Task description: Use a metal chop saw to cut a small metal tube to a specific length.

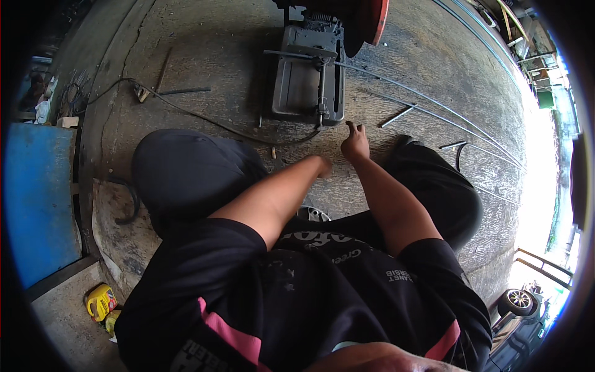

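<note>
In front of me on the concrete stands a chop saw with a dark metal base (291, 93) and an orange-red guard (379, 22). A long thin metal rod (396, 82) lies across its clamp and runs out to the right. My right hand (355, 144) is just off the base's near right corner, two fingertips apart and nothing visible between them. Lower and to the left, my left hand (324, 166) is smeared by motion and its fingers are mostly hidden. Neither hand visibly touches the saw.
A black cable (211, 118) curves over the floor from the left to the saw. Several metal rods and a short cut piece (396, 116) lie at the right. My bent knees flank the work area. A blue panel (43, 192) and a yellow jug (101, 302) are at the left.
</note>
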### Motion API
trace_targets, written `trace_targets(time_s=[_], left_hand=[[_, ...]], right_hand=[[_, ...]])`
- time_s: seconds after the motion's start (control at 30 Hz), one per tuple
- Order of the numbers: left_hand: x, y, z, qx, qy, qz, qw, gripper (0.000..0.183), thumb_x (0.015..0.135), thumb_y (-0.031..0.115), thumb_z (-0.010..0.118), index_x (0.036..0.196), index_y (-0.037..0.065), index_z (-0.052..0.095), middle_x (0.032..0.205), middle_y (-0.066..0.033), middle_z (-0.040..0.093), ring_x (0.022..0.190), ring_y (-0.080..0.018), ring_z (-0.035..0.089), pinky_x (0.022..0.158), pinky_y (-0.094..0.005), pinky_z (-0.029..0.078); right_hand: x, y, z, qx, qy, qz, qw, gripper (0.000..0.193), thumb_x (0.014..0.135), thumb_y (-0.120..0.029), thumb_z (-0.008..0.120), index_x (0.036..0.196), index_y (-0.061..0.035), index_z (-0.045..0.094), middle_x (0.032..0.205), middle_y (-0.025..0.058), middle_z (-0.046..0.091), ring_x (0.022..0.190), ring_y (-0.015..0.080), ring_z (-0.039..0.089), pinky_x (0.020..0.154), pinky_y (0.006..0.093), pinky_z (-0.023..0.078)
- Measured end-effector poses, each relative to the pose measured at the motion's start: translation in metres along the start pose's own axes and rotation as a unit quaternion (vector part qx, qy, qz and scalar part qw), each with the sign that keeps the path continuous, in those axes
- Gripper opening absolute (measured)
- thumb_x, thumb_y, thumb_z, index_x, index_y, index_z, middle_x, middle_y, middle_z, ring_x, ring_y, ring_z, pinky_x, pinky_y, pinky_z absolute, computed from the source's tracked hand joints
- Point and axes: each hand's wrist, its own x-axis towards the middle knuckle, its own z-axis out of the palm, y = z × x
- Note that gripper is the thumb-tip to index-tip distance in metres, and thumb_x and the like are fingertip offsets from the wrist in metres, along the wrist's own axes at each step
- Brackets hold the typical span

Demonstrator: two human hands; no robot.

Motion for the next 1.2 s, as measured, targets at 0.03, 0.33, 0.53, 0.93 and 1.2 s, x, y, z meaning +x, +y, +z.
trace_targets(time_s=[0.03,0.33,0.53,0.93,1.2], left_hand=[[-0.003,0.003,0.001,0.08,-0.125,0.066,0.987,0.076,0.081,0.01,0.055,0.151,0.011,0.025,0.126,-0.0237,0.059,0.106,-0.0342,0.064,0.09,-0.0475,0.05],[-0.003,-0.016,-0.029,-0.474,0.226,-0.199,0.827,0.11,0.083,0.02,0.064,0.151,0.012,-0.023,0.108,-0.0306,0.063,0.085,-0.0339,0.069,0.07,-0.0445,0.054],[0.015,-0.012,0.02,-0.026,0.165,-0.045,0.985,0.108,0.081,0.017,0.061,0.151,0.011,-0.021,0.104,-0.0293,0.066,0.089,-0.0417,0.067,0.082,-0.0479,0.054],[0.012,-0.028,-0.006,-0.392,0.311,-0.18,0.847,0.095,0.074,0.011,0.06,0.155,0.012,0.009,0.124,-0.03,0.058,0.113,-0.0434,0.059,0.096,-0.047,0.048],[-0.007,-0.01,-0.005,-0.144,0.047,-0.078,0.985,0.093,0.077,0.011,0.055,0.156,0.019,0.008,0.132,-0.0327,0.051,0.108,-0.0422,0.062,0.093,-0.0456,0.051]], right_hand=[[0.0,0.0,-0.001,0.002,-0.001,-0.002,1.0,0.058,0.079,0.001,0.05,0.135,-0.0142,0.049,0.122,0.0181,0.048,0.115,0.0382,0.053,0.094,0.0446,0.049],[-0.003,-0.009,0.004,-0.014,-0.027,-0.058,0.998,0.055,0.08,0.0,0.051,0.134,-0.0119,0.048,0.12,0.0202,0.047,0.116,0.0401,0.052,0.095,0.0452,0.048],[0.002,-0.006,0.004,0.003,-0.008,-0.051,0.999,0.056,0.079,0.0,0.052,0.134,-0.0125,0.05,0.122,0.0189,0.049,0.116,0.0397,0.052,0.095,0.0452,0.048],[-0.002,-0.01,0.024,-0.038,-0.054,-0.065,0.996,0.05,0.083,-0.007,0.052,0.132,-0.0127,0.054,0.122,0.0185,0.05,0.118,0.0366,0.052,0.097,0.0445,0.047],[0.008,-0.003,0.015,-0.053,0.058,0.017,0.997,0.039,0.086,-0.01,0.049,0.124,-0.0093,0.057,0.119,0.0167,0.052,0.11,0.0355,0.057,0.091,0.0456,0.049]])
